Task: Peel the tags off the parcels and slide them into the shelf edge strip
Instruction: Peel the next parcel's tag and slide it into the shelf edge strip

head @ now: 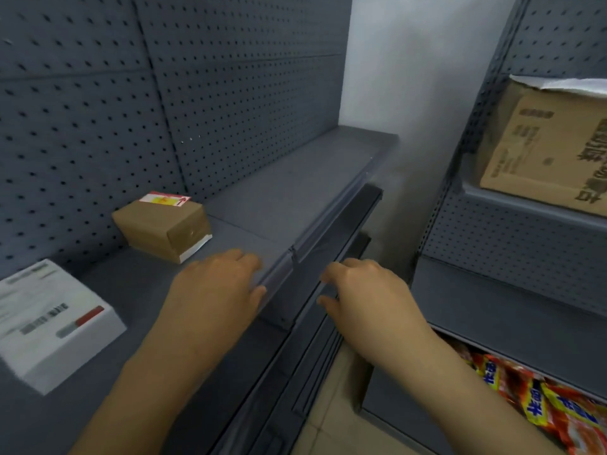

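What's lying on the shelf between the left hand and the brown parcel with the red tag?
Nothing: in the head view, only bare grey shelf separates the left hand from the brown parcel.

Two parcels sit on the shelf (279,192), one brown parcel (161,228) and one white parcel (49,323), one tag (165,199), one cardboard carton (545,152), two hands.

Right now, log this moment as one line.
left hand: on edge strip | right hand: at strip front | tag: on brown parcel
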The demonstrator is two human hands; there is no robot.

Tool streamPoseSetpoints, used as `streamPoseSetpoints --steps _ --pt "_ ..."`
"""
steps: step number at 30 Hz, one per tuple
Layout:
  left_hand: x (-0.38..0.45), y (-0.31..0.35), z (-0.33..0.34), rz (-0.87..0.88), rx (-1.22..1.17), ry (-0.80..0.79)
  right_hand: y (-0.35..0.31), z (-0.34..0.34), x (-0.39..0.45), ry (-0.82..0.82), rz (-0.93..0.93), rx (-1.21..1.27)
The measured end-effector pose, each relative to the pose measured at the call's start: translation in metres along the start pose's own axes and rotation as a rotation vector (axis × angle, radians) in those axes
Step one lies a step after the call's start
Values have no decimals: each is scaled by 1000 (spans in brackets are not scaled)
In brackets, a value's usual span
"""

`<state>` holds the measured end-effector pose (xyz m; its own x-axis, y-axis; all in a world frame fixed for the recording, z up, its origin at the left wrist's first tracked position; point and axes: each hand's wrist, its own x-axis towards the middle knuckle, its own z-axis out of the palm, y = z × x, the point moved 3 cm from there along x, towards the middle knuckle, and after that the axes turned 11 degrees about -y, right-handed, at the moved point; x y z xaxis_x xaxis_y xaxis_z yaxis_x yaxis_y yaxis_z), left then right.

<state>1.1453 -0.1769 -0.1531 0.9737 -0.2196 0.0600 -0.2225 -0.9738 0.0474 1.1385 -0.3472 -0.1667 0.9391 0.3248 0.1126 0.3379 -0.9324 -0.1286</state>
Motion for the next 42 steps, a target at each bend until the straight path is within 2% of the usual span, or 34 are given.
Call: streamPoseSetpoints --steps 10,18,22,29,38,42 --pt "55 -69 -15 -306 64 7 -10 10 144 -26 -288 50" --pt "66 -104 -18 -644 72 92 -42 15 230 -72 -622 136" --pt "71 -113 -14 -757 79 95 -58 18 260 -101 -702 167" --pt "74 -141 -16 -848 76 90 -107 31 306 -145 -726 154" --pt "65 -163 -3 -860 80 42 -140 54 335 -267 -532 175" --pt "61 -169 -7 -841 90 51 -141 45 333 -172 -479 179"
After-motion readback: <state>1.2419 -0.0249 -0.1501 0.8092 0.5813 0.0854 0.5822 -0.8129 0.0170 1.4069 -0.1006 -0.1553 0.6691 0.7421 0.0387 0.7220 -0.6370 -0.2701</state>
